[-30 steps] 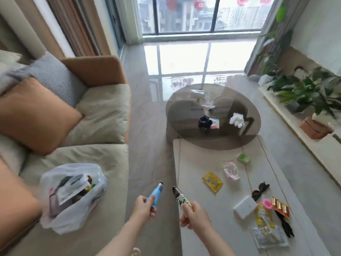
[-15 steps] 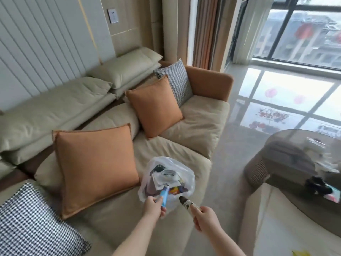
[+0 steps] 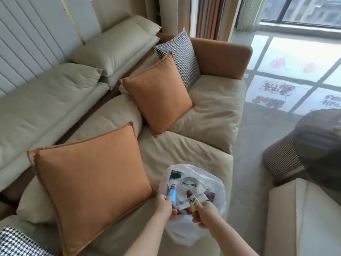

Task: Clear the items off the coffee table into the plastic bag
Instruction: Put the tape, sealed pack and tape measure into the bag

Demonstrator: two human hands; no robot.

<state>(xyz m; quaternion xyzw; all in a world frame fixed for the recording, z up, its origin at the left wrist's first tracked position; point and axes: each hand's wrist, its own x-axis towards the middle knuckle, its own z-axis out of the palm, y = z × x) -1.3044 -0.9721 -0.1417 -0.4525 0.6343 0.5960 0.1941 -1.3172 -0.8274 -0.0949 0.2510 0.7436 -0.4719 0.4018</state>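
While my left hand [image 3: 165,205] is gripping a blue tube [image 3: 171,194] and my right hand [image 3: 204,214] a patterned tube [image 3: 193,201], I'm hovering both over the plastic bag [image 3: 215,189] at 12 o'clock; releasing comes next.

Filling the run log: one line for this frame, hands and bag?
left hand: holds blue tube | right hand: holds patterned tube | both over open plastic bag on sofa | not released
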